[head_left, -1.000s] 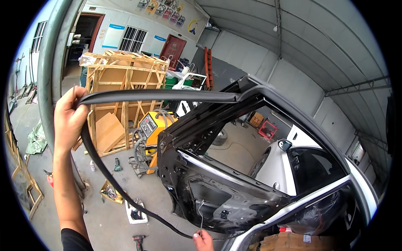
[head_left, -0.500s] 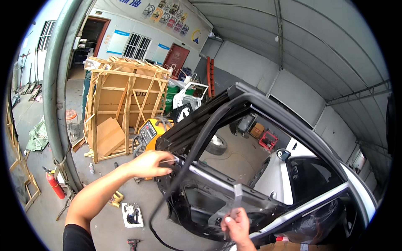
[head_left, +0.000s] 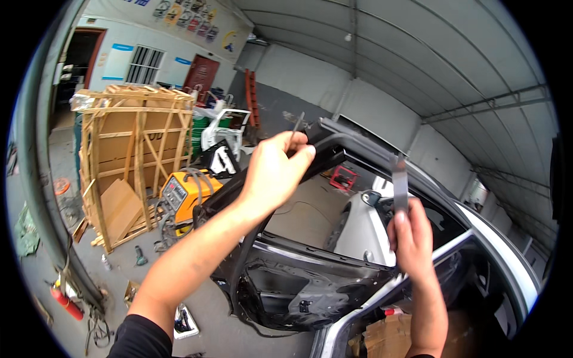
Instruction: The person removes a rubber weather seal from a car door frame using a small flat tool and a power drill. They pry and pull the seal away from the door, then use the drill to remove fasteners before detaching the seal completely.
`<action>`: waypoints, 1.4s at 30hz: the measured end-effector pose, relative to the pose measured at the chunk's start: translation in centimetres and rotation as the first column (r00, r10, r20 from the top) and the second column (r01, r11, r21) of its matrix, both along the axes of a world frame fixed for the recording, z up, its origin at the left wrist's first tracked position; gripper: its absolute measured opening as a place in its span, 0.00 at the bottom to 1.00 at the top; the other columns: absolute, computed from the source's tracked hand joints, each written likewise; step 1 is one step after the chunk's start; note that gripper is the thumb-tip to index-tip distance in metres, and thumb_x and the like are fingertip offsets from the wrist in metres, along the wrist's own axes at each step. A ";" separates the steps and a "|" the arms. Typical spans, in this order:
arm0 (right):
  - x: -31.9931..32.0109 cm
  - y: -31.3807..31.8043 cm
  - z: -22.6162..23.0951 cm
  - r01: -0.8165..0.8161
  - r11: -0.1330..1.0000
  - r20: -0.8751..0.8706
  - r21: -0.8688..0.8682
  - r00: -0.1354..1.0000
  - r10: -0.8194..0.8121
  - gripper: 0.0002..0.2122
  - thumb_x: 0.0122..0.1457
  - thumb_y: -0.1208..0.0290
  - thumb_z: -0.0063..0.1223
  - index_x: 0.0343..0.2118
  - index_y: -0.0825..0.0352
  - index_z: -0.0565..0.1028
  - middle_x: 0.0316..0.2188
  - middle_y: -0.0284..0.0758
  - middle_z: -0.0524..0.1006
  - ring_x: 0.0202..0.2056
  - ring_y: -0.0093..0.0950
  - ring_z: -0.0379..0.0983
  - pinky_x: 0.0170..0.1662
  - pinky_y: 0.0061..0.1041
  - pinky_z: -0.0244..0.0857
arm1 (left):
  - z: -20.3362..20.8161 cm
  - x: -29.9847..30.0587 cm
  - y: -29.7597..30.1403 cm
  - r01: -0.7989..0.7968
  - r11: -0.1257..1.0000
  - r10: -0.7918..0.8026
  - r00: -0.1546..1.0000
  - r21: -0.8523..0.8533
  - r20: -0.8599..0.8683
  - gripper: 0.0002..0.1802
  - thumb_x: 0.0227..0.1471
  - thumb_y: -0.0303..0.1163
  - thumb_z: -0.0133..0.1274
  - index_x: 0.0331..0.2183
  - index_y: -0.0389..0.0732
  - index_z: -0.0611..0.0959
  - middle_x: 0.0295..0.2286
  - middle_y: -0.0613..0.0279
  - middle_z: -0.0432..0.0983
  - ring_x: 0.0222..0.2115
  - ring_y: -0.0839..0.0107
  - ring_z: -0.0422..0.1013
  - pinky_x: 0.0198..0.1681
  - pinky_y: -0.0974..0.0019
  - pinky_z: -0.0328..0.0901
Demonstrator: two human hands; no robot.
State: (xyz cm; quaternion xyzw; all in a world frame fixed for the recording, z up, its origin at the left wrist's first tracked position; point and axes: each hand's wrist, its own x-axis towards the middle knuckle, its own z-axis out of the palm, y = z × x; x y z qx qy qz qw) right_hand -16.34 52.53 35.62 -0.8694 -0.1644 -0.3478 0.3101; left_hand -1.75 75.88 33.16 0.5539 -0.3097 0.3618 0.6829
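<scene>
An open car door [head_left: 310,292] without its inner trim panel stands in front of me, its black window frame rising above it. Along the frame's top runs a black rubber seal [head_left: 352,142]. My left hand [head_left: 271,170] is closed at the frame's upper front corner, pinching a thin, pointed metal tool [head_left: 298,121] that sticks up past the fingers. Whether its fingers also touch the seal cannot be made out. My right hand [head_left: 413,238] grips a flat metal pry bar [head_left: 400,190], held upright before the frame's top rail.
A white car body [head_left: 495,230] adjoins the door at right, with a cardboard box [head_left: 388,334] inside. Left stand a wooden crate [head_left: 122,155] and a yellow welding machine [head_left: 185,194]. A fire extinguisher [head_left: 67,303] is by a steel post [head_left: 45,161]; a white tray [head_left: 186,322] lies on the floor.
My left hand has risen from the window sill's front end to the frame's upper corner. My right hand has lifted the pry bar up and right. The seal's hanging loop now lies nearer the frame.
</scene>
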 end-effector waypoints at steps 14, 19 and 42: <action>7.5 13.7 9.9 0.417 0.749 0.186 -0.515 0.907 -0.376 0.13 0.48 0.70 0.64 0.31 0.73 0.75 0.29 0.43 0.74 0.30 0.43 0.73 0.34 0.36 0.65 | -2.5 3.4 1.2 0.344 0.939 -0.341 0.935 -0.020 0.095 0.14 0.54 0.25 0.55 0.44 0.32 0.80 0.27 0.70 0.69 0.22 0.83 0.60 0.26 0.76 0.59; 8.0 14.2 8.2 0.525 0.694 0.415 -0.492 0.843 -0.343 0.11 0.47 0.74 0.65 0.28 0.73 0.72 0.26 0.41 0.70 0.27 0.41 0.71 0.31 0.35 0.64 | -3.1 4.2 1.1 0.288 0.957 -0.277 0.939 -0.028 0.202 0.15 0.52 0.24 0.55 0.43 0.33 0.79 0.26 0.64 0.69 0.22 0.78 0.64 0.26 0.73 0.61; 7.6 10.8 6.8 0.388 0.713 0.531 -0.584 0.847 -0.026 0.11 0.49 0.81 0.60 0.36 0.67 0.76 0.35 0.36 0.76 0.29 0.37 0.76 0.31 0.30 0.70 | 0.0 3.6 -0.5 0.170 0.985 -0.150 0.928 -0.029 0.340 0.17 0.48 0.19 0.56 0.42 0.38 0.80 0.26 0.61 0.73 0.21 0.72 0.68 0.27 0.70 0.64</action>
